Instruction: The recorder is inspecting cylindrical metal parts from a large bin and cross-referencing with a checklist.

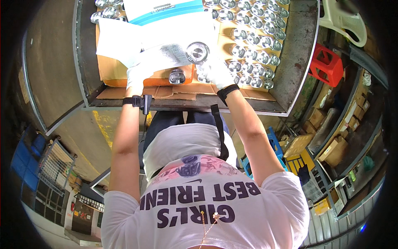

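My right hand [217, 74], in a white glove, grips a metal piston [198, 52] with its round end facing up. My left hand [139, 76], also gloved, holds a thin white sheet with printed lines [170, 54] by its left end; glare washes out the fingertips. The sheet's other end reaches the piston, and I cannot tell whether they touch. Another piston [177, 76] stands near the front, between my hands, by an orange-edged box [159, 81]. Blank white paper [118, 39] lies beyond my left hand.
Rows of pistons [253, 39] stand on cardboard at the right of the metal-rimmed bench [296, 50]; several more [110, 12] sit at the far left. A white and blue package [166, 10] lies at the back. Beyond the right rim are a red stool [326, 66] and a pale plastic chair [346, 20].
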`<move>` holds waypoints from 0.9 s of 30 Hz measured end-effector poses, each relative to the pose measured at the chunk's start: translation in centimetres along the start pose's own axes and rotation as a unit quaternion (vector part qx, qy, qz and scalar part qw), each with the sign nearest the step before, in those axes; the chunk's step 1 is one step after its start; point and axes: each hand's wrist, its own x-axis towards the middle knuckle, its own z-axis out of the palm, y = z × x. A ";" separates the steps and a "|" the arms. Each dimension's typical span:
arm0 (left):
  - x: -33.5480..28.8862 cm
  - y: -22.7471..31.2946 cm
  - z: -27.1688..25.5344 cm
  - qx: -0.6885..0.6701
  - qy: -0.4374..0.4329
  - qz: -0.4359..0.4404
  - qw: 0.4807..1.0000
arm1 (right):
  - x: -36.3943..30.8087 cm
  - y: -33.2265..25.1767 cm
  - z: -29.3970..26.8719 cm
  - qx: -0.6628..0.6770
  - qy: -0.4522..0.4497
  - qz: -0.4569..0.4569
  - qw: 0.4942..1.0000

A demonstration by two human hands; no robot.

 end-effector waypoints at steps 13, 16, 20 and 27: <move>-0.3 2.1 1.8 0.075 0.000 -0.004 0.997 | 1.4 0.7 -0.4 -0.186 0.000 -0.072 0.980; -0.2 2.3 2.1 0.084 -0.002 0.030 0.996 | 1.3 1.1 -0.7 -0.219 0.004 -0.128 0.967; -0.8 2.3 1.9 -0.064 0.022 -0.049 0.997 | 1.1 1.1 -0.9 -0.146 -0.033 -0.062 0.987; -0.5 2.3 1.4 -0.046 0.021 -0.046 0.998 | 0.8 1.4 -1.7 -0.141 -0.058 -0.042 0.987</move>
